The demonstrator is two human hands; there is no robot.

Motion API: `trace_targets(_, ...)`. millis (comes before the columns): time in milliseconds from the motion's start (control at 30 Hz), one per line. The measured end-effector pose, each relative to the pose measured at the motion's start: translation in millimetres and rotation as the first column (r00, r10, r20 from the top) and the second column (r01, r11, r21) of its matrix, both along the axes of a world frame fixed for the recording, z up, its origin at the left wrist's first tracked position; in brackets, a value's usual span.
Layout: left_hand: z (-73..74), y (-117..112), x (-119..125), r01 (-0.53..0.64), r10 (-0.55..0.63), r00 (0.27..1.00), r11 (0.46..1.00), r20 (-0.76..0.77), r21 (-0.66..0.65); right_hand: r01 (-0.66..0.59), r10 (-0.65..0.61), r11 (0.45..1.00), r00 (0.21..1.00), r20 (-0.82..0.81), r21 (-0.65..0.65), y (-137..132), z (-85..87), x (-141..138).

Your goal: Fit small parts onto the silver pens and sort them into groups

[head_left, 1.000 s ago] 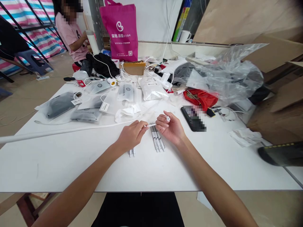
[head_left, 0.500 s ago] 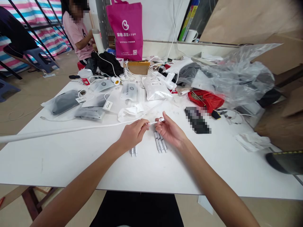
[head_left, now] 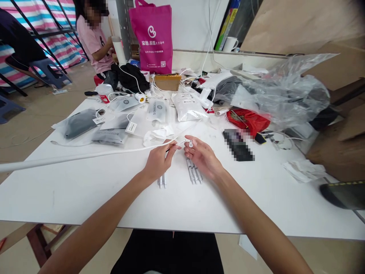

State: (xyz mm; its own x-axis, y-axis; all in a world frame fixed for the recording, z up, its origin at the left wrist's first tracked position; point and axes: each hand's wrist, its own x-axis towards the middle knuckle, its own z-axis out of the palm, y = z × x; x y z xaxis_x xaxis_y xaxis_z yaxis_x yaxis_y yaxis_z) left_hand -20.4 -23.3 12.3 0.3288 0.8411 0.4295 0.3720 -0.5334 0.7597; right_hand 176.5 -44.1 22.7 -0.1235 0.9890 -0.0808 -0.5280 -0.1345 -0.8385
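Clock centred between the hands, twelve toward the wall.

Table [head_left: 94, 198]: white, near edge at six; room for moving, we judge, widest from four round to eight.

Pens: a pair [head_left: 162, 181] at seven, partly under the left wrist side; a small row [head_left: 194, 172] between five and six, just below the right fingers.

Left hand [head_left: 157, 161]: thumb and fingertips pinching a slim stick [head_left: 182, 142], pale tip toward three.

Right hand [head_left: 203, 155]: fingers curled, thumb and forefinger about a short white tube [head_left: 191, 144], just beside the tip; whether the two touch we cannot tell.

Handling, by our estimate: both light, stiff, smooth, apt to roll; thin parts may bend or snap. Stick best held mid-shaft, tube by its sides, mouth left free.

Phone [head_left: 238, 146]: three, dark, blurred.

Cord [head_left: 71, 157]: white, in from nine, passing close by the left knuckles; little slack to spare there.

Pouches [head_left: 110, 136]: nine to ten. Red bag [head_left: 248, 121]: between two and three. Packet [head_left: 188, 108]: twelve. These bound the far side of our working room.
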Motion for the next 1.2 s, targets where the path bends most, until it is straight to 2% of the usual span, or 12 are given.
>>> trace_targets(200,-1.4,3.8,0.0,-0.010,0.008,0.998,1.000,0.068,0.028,-0.036,0.029,0.994,0.997,0.070,0.107,-3.1,0.5,2.1)
trace_targets(267,-2.0,3.9,-0.1,-0.005,0.003,0.998,1.000,0.057,0.029,-0.042,0.012,0.983,0.986,0.168,0.178,-3.1,-1.8,2.4)
trace_targets(333,-2.5,3.7,-0.4,0.006,-0.007,1.000,0.999,0.030,0.032,-0.031,-0.057,0.965,0.944,0.324,0.260,-3.3,-5.6,1.9)
trace_targets(400,-3.1,3.6,-0.7,0.021,-0.021,1.000,0.999,0.007,0.041,-0.040,-0.141,0.939,0.861,0.488,0.342,-3.5,-10.0,0.8)
trace_targets(500,-3.5,3.4,-0.6,0.037,-0.038,0.999,0.998,0.022,0.053,-0.083,-0.322,0.864,0.669,0.670,0.497,-3.7,-15.8,-0.6)
trace_targets(567,-3.1,2.8,0.2,0.046,-0.048,0.997,0.998,0.055,0.039,-0.111,-0.459,0.791,0.542,0.704,0.601,-3.4,-18.5,-1.2)
trace_targets(633,-2.1,1.3,1.8,0.061,-0.061,0.994,0.998,0.092,0.004,-0.129,-0.539,0.740,0.474,0.696,0.661,-3.0,-20.4,-1.8)
trace_targets(767,0.6,-3.5,6.4,0.105,-0.090,0.979,0.992,0.182,-0.076,-0.119,-0.593,0.702,0.448,0.669,0.702,-2.7,-23.1,-3.2)
trace_targets(967,2.8,-7.3,9.8,0.156,-0.098,0.959,0.966,0.267,-0.204,-0.113,-0.601,0.693,0.453,0.658,0.712,-3.5,-24.4,-4.4)
trace_targets(1200,-2.8,-4.6,10.5,0.143,-0.067,0.946,0.965,0.318,-0.221,-0.133,-0.585,0.685,0.486,0.649,0.717,-5.2,-22.0,-6.0)
